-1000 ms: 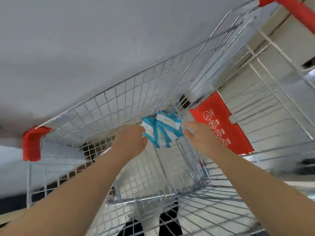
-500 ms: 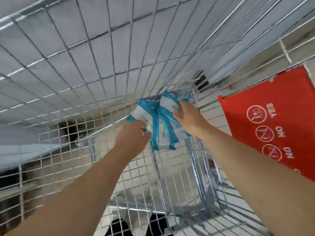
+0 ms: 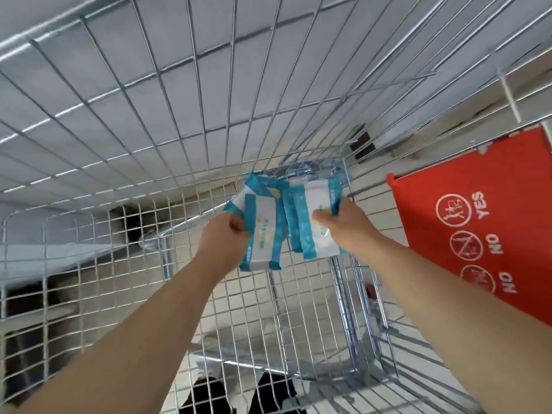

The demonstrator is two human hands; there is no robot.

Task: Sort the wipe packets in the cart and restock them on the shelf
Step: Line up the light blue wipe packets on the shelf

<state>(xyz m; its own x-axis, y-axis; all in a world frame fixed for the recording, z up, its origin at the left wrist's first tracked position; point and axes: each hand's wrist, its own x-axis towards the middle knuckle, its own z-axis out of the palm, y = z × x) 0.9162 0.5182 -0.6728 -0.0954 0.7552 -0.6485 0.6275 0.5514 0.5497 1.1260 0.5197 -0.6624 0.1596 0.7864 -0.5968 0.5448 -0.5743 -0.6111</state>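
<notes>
Both my arms reach deep into a wire shopping cart [image 3: 143, 135]. A bunch of white wipe packets with teal-blue edges sits at the far end of the basket. My left hand [image 3: 222, 240] grips the left wipe packet [image 3: 264, 231] by its near left edge. My right hand [image 3: 346, 224] holds the right wipe packet [image 3: 316, 204], its fingers spread over the white face. The two packets overlap in the middle, and more teal edges show between them. The packets' undersides are hidden.
The cart's wire walls close in on the left, far side and right. A red child-seat flap [image 3: 484, 222] with YES/NO pictograms hangs at the right. Tiled floor shows through the mesh bottom, and dark shoes [image 3: 239, 395] appear below.
The view has dropped further into the cart. My hands went from reaching beside the packets to holding them, the right hand moving onto the right packet; the packets now lie spread a little wider.
</notes>
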